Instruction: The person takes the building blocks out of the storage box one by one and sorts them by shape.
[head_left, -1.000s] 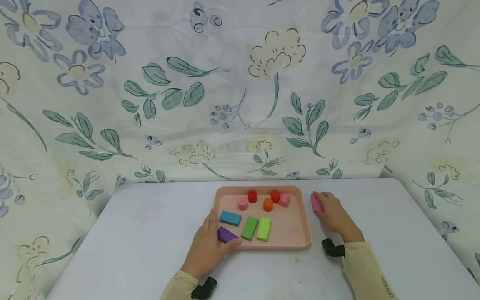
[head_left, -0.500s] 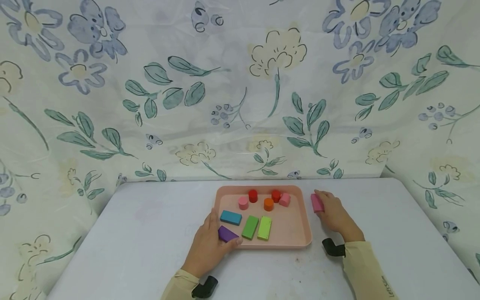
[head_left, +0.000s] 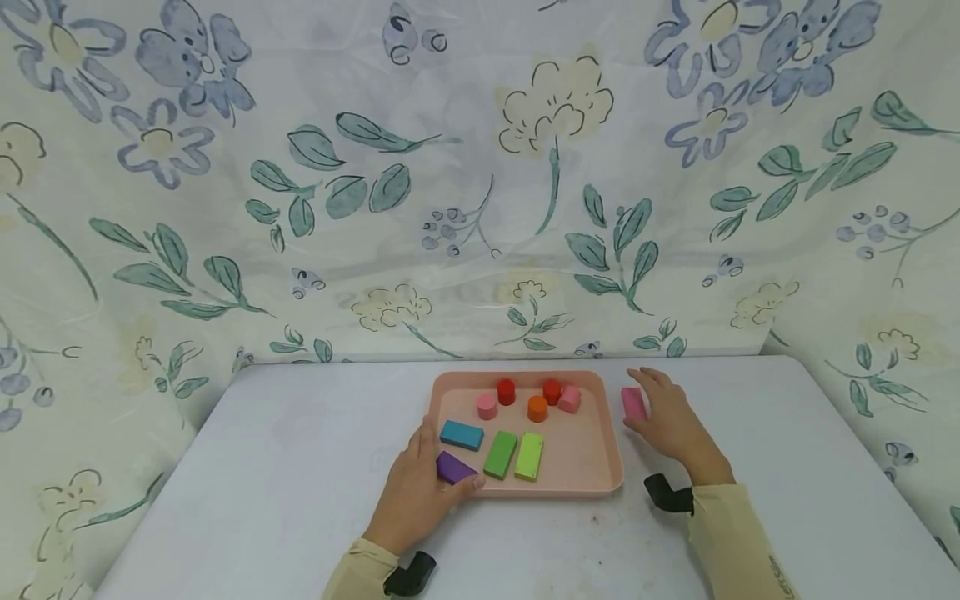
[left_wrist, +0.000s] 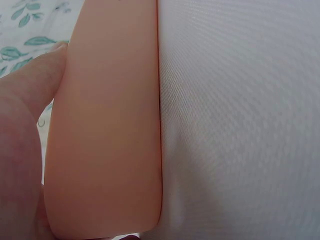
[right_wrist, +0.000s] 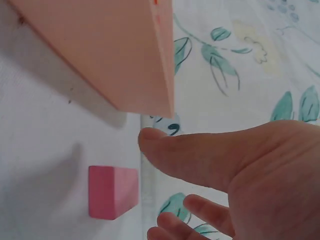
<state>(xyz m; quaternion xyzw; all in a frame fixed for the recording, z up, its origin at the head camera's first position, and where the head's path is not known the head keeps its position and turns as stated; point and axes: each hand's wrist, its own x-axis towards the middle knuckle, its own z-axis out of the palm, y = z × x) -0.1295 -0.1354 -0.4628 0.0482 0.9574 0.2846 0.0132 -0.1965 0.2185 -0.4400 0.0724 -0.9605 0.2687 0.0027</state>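
Note:
A pink rectangular block (head_left: 633, 403) rests on the white table, just right of the peach tray (head_left: 577, 458). My right hand (head_left: 669, 423) is beside the block with thumb and fingers spread. In the right wrist view a gap shows between the thumb and the pink block (right_wrist: 114, 192). At the tray's front left corner my left hand (head_left: 412, 493) grips the tray, thumb on the front rim and fingers along the left side. The left wrist view shows the tray's outer wall (left_wrist: 107, 125) beside the thumb.
Inside the tray lie a blue block (head_left: 461, 435), a purple block (head_left: 454, 468), a green block (head_left: 500, 455) and a lime block (head_left: 528, 457). Several red, pink and orange pieces, including an orange cylinder (head_left: 537, 408), stand toward its back. A floral cloth (head_left: 480, 275) hangs behind the table.
My right hand has let go of the pink block; its fingers have spread and lifted away, leaving the block on the table. The left hand and tray have stayed put.

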